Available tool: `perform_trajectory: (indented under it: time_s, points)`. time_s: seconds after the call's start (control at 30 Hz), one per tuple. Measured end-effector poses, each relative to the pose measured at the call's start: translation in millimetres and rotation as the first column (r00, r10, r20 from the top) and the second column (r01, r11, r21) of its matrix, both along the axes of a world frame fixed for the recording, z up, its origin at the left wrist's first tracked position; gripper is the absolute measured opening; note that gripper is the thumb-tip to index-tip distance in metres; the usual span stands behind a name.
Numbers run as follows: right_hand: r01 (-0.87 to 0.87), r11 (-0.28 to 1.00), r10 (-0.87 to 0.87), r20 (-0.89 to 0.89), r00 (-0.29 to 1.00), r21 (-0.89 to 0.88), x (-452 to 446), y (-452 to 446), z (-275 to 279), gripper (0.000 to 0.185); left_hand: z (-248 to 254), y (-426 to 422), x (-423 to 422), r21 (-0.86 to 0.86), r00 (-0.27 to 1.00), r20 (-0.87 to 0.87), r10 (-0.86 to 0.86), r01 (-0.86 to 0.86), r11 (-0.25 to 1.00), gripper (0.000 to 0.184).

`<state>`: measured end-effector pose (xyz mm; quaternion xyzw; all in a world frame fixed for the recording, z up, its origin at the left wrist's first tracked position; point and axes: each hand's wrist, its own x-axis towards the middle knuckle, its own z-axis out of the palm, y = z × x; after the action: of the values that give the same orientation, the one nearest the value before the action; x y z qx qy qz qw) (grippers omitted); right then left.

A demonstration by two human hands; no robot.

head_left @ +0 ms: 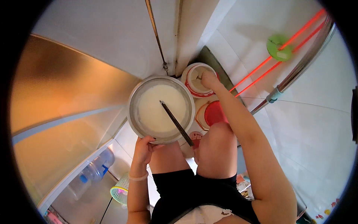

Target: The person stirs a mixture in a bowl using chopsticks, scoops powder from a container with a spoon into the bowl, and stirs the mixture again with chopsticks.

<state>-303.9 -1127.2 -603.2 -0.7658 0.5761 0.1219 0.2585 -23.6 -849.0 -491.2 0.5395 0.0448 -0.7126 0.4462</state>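
Observation:
A wide metal bowl [132, 114] holds pale, creamy batter [156, 112]. My left hand [143, 150] grips the bowl's near rim, thumb on top and fingers underneath. Dark chopsticks [176, 123] lean in the bowl, one end in the batter and the other sticking out over the rim towards my knees. My right hand [210, 80] reaches into a white bucket with red trim [188, 89], fingers closed. A small dark piece shows at its fingertips, too small to name.
Beside my right knee is a red basin or tub [215, 113] on a pale round container [201, 114]. Red poles [257, 74] and a metal pipe [291, 80] lean at the right wall. A cabinet [74, 93] stands left, with plastic bottles [95, 168] and a basket [120, 189] below.

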Motion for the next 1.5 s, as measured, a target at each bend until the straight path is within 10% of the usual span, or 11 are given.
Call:
perform_trajectory:
  time_s: [0.97, 1.23, 1.5]
  points:
    - [0.286, 0.958, -0.272, 0.315, 0.909, 0.004, -20.3, 77.9, 157.4, 0.026, -1.7, -12.9, -8.4, -0.017, 0.999, 0.036, 0.029, -0.028, 0.999, 0.017]
    - [0.159, 0.986, -0.140, 0.306, 0.942, -0.039, 41.1, 123.4, 262.5, 0.026, -16.1, -10.4, -0.7, -0.203, 0.993, -0.102, -0.057, 0.035, 0.979, 0.026]
    - [-0.151, 0.936, 0.260, 0.338, 0.905, -0.317, 75.3, 161.8, 229.9, 0.030, 3.4, -26.6, -4.1, -0.207, 0.993, -0.099, -0.062, 0.040, 0.977, 0.032]
